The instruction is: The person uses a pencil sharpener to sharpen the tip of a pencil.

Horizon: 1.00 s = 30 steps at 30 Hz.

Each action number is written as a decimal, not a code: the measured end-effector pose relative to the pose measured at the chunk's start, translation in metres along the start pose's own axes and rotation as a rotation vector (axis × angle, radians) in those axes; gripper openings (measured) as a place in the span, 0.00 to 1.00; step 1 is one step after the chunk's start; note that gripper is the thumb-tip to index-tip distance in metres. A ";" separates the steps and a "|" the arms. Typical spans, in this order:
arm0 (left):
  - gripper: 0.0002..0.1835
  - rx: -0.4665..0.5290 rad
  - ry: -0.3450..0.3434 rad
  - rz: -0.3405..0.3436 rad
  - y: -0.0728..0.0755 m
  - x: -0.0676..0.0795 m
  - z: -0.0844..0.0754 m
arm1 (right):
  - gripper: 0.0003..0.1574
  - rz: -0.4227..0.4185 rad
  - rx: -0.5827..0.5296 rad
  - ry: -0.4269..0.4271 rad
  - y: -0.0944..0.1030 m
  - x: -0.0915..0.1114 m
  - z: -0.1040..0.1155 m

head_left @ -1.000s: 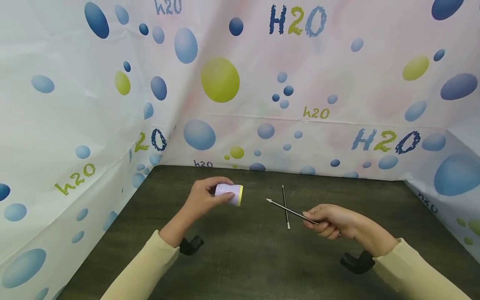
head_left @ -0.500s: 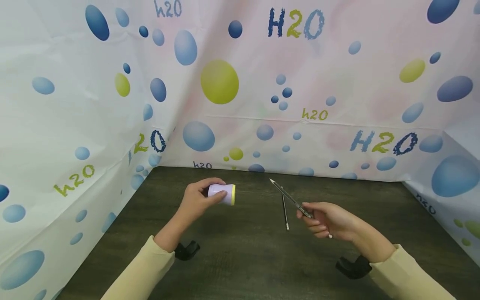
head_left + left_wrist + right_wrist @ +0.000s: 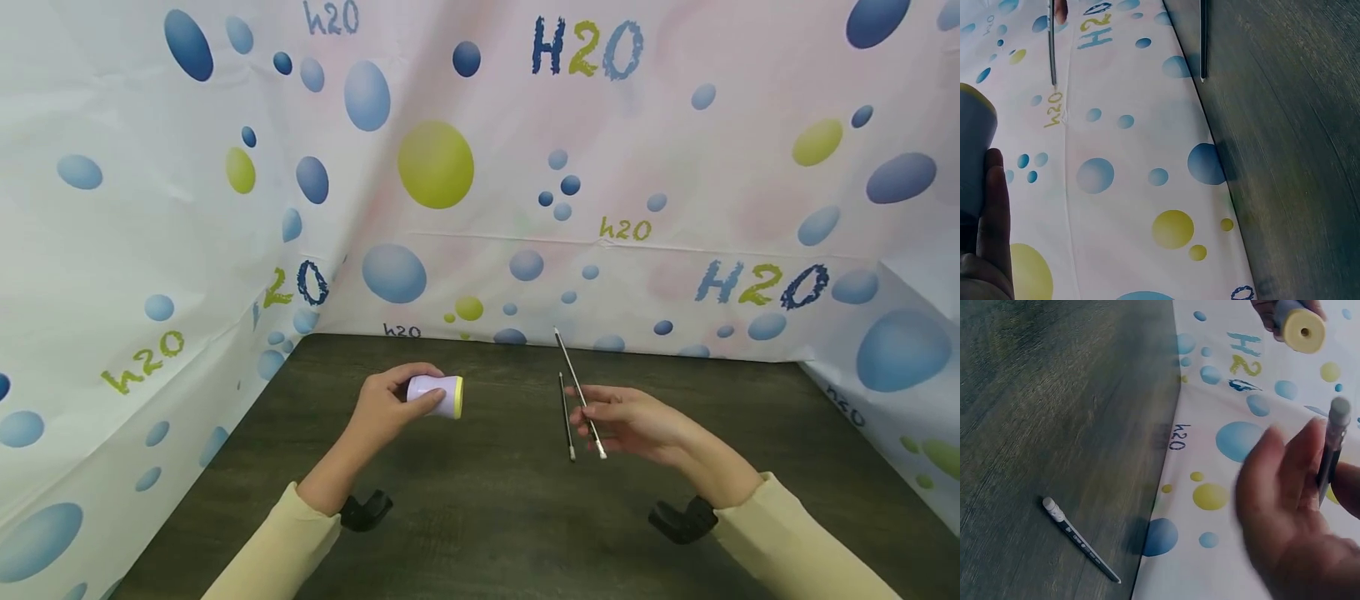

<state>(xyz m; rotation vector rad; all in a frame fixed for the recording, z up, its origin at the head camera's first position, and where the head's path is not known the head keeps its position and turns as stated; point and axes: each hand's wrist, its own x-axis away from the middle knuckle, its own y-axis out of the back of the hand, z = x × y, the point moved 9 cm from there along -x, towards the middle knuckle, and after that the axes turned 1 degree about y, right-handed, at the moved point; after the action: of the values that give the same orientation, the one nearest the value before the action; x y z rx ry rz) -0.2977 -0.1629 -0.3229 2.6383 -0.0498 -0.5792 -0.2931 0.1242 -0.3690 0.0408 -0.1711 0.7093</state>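
Observation:
My left hand (image 3: 381, 410) holds a lilac cylindrical pencil sharpener (image 3: 426, 393) on its side, raised above the table. Its yellow end faces right; the right wrist view shows a small hole in that yellow face (image 3: 1316, 341). To the right, my right hand (image 3: 639, 423) pinches a dark pencil (image 3: 573, 377) between thumb and fingers. This pencil's tip points up and away, and its white eraser end (image 3: 1339, 410) is toward me. A second dark pencil (image 3: 567, 423) lies on the table just left of the held one, eraser end nearer me.
The dark wood-grain table (image 3: 480, 517) carries all this. Behind it and along both sides rise white sheets (image 3: 510, 108) printed with bubbles and H2O lettering. A black wrist mount (image 3: 366, 510) sits under the left wrist, another mount (image 3: 682, 521) under the right.
The right hand has swung the pencil from pointing left to pointing up and away, shifting its fingers along it. The left hand has drifted slightly left with the sharpener. The lying pencil has stayed put.

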 end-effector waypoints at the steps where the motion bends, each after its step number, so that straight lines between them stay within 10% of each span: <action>1: 0.12 0.002 -0.003 -0.004 0.000 0.000 0.000 | 0.44 -0.005 0.015 -0.001 -0.001 -0.003 0.000; 30: 0.12 -0.019 0.066 0.059 -0.017 0.004 0.008 | 0.35 -0.313 0.063 -0.098 -0.011 -0.079 -0.032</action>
<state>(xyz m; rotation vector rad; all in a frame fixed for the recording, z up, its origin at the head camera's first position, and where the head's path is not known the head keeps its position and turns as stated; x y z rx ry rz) -0.2982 -0.1512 -0.3379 2.6255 -0.1014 -0.4710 -0.3406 0.0682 -0.4141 0.1597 -0.2301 0.4005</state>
